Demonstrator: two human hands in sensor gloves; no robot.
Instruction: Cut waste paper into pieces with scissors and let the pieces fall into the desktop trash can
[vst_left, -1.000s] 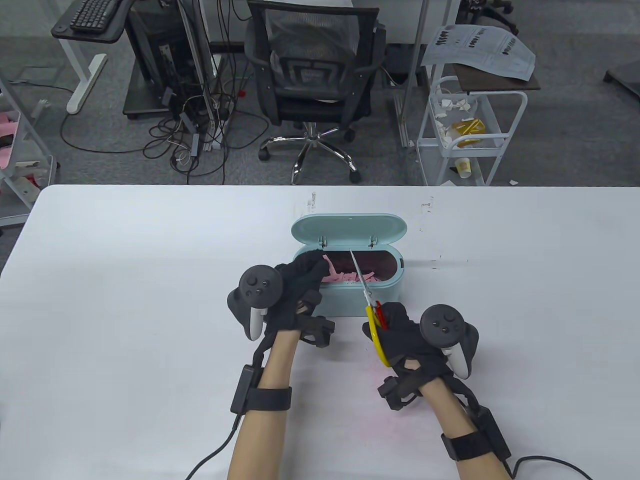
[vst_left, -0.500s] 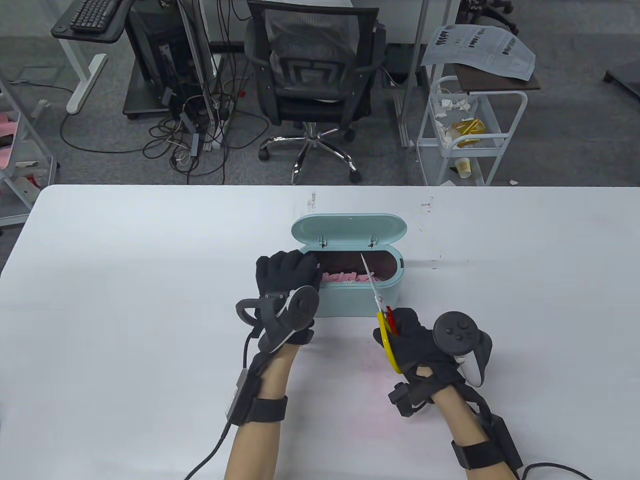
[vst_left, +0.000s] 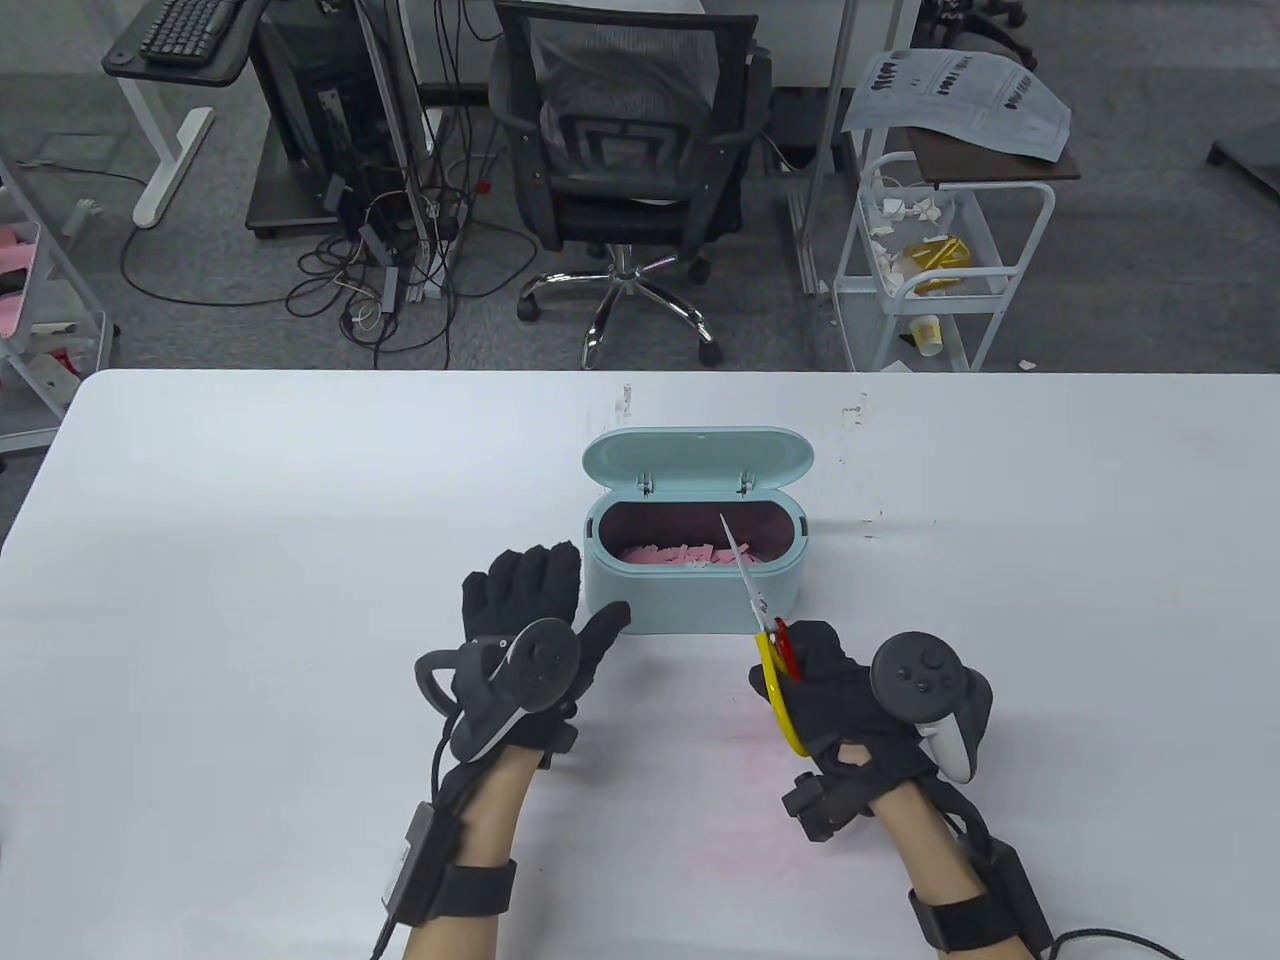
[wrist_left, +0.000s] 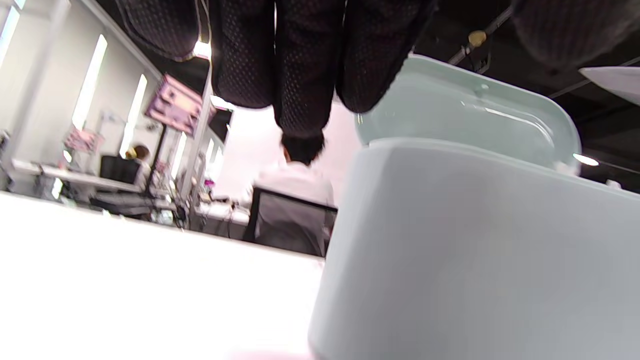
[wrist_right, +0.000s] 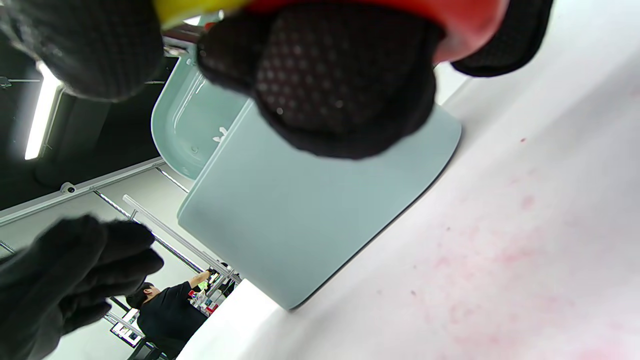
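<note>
A pale teal desktop trash can (vst_left: 690, 600) stands mid-table with its lid (vst_left: 697, 457) tipped open at the back; pink paper pieces (vst_left: 672, 554) lie inside. My right hand (vst_left: 835, 690) grips yellow-and-red-handled scissors (vst_left: 765, 630), blades closed and pointing up-left over the can's front rim. My left hand (vst_left: 525, 600) hovers just left of the can, fingers straight and spread, holding nothing. The left wrist view shows the can's wall (wrist_left: 450, 240) close by, with my fingers (wrist_left: 300, 65) hanging above it. In the right wrist view my fingers (wrist_right: 340, 85) curl round the scissor handle in front of the can (wrist_right: 310, 210).
Faint pink stains (vst_left: 760, 770) mark the white table (vst_left: 250, 600) between my hands. Beyond the far edge stand an office chair (vst_left: 625, 150), a white cart (vst_left: 940, 260) with scraps, and tangled cables (vst_left: 390, 270) on the floor.
My left hand has drawn back out of the can's left end, down and left, and now holds no pink paper. The scissors have shifted slightly right and back.
</note>
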